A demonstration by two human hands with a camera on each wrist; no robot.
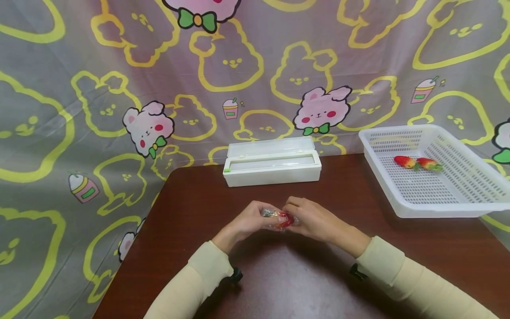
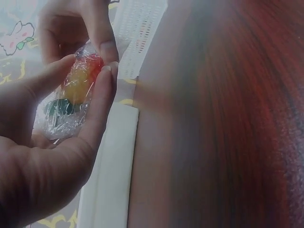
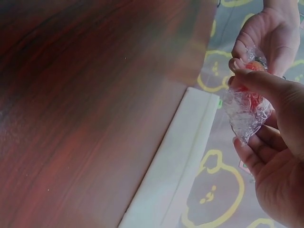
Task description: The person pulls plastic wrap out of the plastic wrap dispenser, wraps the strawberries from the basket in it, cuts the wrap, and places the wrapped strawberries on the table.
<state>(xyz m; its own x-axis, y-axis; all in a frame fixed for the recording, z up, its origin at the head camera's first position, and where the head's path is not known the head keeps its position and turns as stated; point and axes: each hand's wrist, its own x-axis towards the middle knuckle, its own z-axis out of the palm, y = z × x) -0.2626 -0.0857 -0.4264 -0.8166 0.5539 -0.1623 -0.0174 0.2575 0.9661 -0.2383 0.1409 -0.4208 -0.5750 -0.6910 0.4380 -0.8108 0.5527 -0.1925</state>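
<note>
A strawberry in crinkled clear plastic wrap is held between both hands above the middle of the table. In the left wrist view, the left hand pinches the wrapped strawberry between thumb and fingers, near its green leafy end. The right hand grips the red end from the other side, its thumb pressed over the film in the right wrist view. Loose film bunches out below the right thumb there. Fingers cover part of the fruit in every view.
Behind the hands stands a long white box with its clear lid raised. A white perforated basket at the right holds two strawberries. The brown table meets a patterned cloth at the back.
</note>
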